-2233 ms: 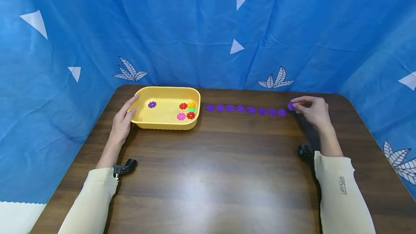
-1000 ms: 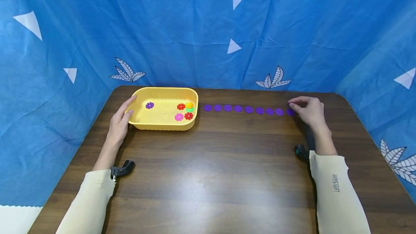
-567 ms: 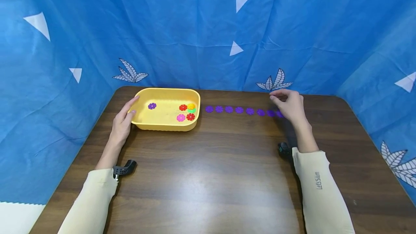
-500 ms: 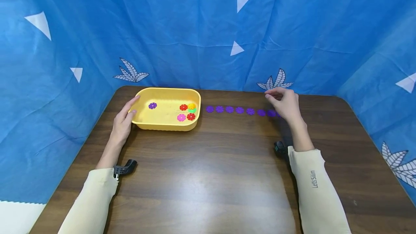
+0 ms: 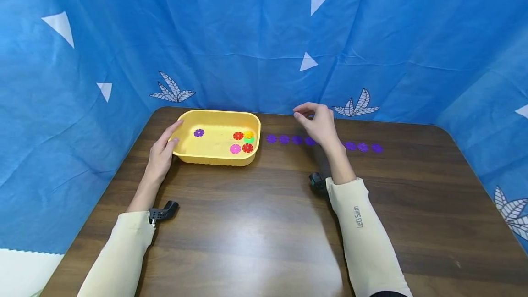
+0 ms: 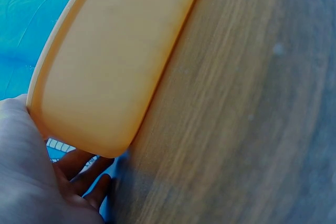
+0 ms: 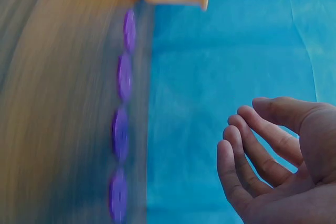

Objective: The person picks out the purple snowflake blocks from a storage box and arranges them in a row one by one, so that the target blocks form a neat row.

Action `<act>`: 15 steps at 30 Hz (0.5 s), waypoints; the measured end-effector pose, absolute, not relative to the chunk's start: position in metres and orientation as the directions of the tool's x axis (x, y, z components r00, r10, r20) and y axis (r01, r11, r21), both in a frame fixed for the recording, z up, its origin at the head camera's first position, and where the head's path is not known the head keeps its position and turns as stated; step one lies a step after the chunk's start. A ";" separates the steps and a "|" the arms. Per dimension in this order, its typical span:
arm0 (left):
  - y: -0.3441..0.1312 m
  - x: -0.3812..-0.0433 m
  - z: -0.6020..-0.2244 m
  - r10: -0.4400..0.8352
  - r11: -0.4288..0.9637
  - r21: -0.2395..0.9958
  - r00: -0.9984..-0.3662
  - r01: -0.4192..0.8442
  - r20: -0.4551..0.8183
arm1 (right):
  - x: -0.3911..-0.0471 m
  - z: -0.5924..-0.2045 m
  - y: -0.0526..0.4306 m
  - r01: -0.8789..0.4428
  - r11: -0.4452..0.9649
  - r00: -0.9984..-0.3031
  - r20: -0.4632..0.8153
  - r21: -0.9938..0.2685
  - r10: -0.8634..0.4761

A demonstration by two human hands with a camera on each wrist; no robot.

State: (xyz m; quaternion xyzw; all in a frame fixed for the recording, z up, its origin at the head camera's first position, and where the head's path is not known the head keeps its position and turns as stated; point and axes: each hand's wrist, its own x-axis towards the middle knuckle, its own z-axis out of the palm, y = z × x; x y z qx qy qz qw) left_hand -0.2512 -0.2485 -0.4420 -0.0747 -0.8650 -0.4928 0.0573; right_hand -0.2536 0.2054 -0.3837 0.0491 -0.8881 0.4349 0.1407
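My left hand point(image 5: 160, 157) grips the left end of a yellow plastic tray point(image 5: 212, 160), with the thumb over its rim. Inside lie one purple snowflake disc point(image 5: 199, 133) on the left and several red, orange, green and pink snowflake discs point(image 5: 235, 149) bunched on the right. A line of purple snowflake discs point(image 5: 284, 139) runs rightward from the tray across the table. My right hand point(image 5: 321, 125) hovers over the middle of that line, hiding part of it. The right wrist view shows its fingers point(image 7: 233, 174) loosely bent, with nothing between them.
The brown wooden table point(image 5: 247, 223) extends in front of and to the right of the tray. A blue cloth point(image 5: 231, 26) with white triangles and leaf prints hangs along the back and sides. Black wrist cameras point(image 5: 164, 212) sit on both forearms.
My right hand has laid a purple snowflake disc at the right end of the line, let go, and moved left over the line. My left hand has stayed on the tray.
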 end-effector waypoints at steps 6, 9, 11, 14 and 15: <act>-0.238 -0.240 -0.425 0.078 0.486 0.854 -0.983 0.183 0.166 | -0.263 -0.379 0.165 -0.254 0.567 -0.954 0.299 -0.784 -0.013; -0.231 -0.231 -0.411 0.084 0.477 0.859 -0.982 0.187 0.167 | -0.268 -0.377 0.143 -0.267 0.549 -0.954 0.296 -0.792 -0.037; -0.228 -0.228 -0.406 0.087 0.472 0.862 -0.982 0.188 0.166 | -0.271 -0.377 0.128 -0.276 0.539 -0.955 0.292 -0.796 -0.058; -0.227 -0.231 -0.412 0.085 0.470 0.862 -0.982 0.190 0.170 | -0.275 -0.377 0.106 -0.287 0.518 -0.956 0.279 -0.806 -0.095; -0.228 -0.233 -0.416 0.083 0.472 0.861 -0.982 0.189 0.170 | -0.276 -0.377 0.099 -0.291 0.513 -0.955 0.276 -0.807 -0.106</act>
